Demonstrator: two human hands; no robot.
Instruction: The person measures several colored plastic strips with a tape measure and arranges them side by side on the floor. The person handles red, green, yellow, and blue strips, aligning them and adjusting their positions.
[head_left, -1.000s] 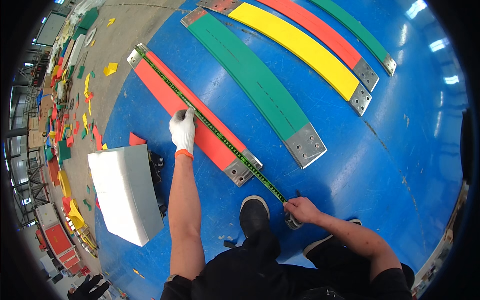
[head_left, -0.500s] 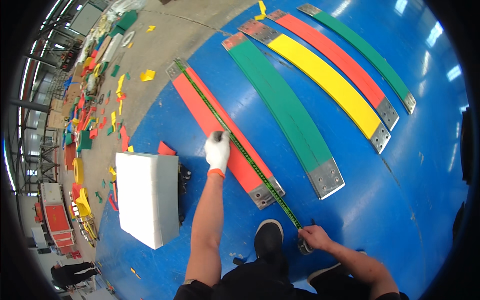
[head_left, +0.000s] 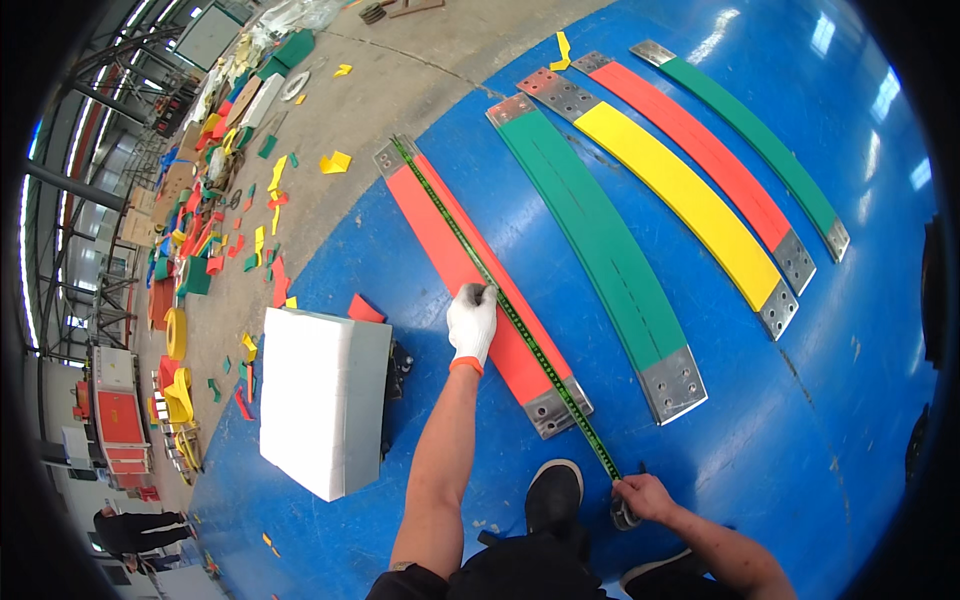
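A green measuring tape (head_left: 500, 300) runs along the right edge of a red strip with metal end plates (head_left: 470, 270) that lies on a blue floor mat (head_left: 780, 420). My left hand (head_left: 472, 322), in a white glove, presses the tape onto the strip about midway. My bare right hand (head_left: 640, 495) holds the tape case low on the mat, just past the strip's near metal plate (head_left: 557, 408). My black shoe (head_left: 553, 492) rests between my arms.
A green strip (head_left: 600, 250), a yellow one (head_left: 690, 205), another red (head_left: 700, 150) and another green (head_left: 755, 130) lie side by side to the right. A white block (head_left: 320, 400) stands left of my arm. Coloured offcuts litter the concrete at left; a person (head_left: 130, 530) stands far lower left.
The view has shifted, so the strips sit higher and further right. My left hand stays on the tape at mid-strip; my right hand still holds the tape end.
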